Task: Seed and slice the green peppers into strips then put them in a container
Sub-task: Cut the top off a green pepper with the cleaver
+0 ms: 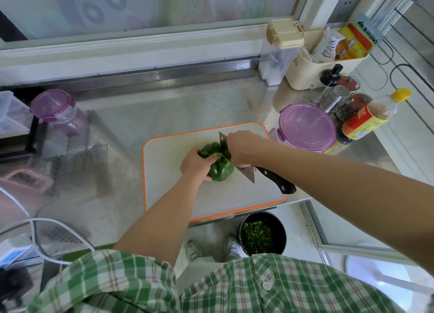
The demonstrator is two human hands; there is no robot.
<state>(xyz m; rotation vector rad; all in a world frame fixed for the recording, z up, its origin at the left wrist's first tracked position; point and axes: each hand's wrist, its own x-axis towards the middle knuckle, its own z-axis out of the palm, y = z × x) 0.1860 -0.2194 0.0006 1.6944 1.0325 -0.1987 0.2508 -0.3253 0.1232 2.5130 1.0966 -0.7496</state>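
The right hand [242, 148] covers the middle of the knife [249, 174]; the left hand [197, 164] hides the left flank of the green pepper [222, 169]. A clear box [9, 113] is cut off at the left edge. The label on the bottle [368, 117] is too small to read.

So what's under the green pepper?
The white cutting board with the orange rim lies under the green pepper. The spot right beneath it is covered by the pepper, the left hand holding it and the knife.
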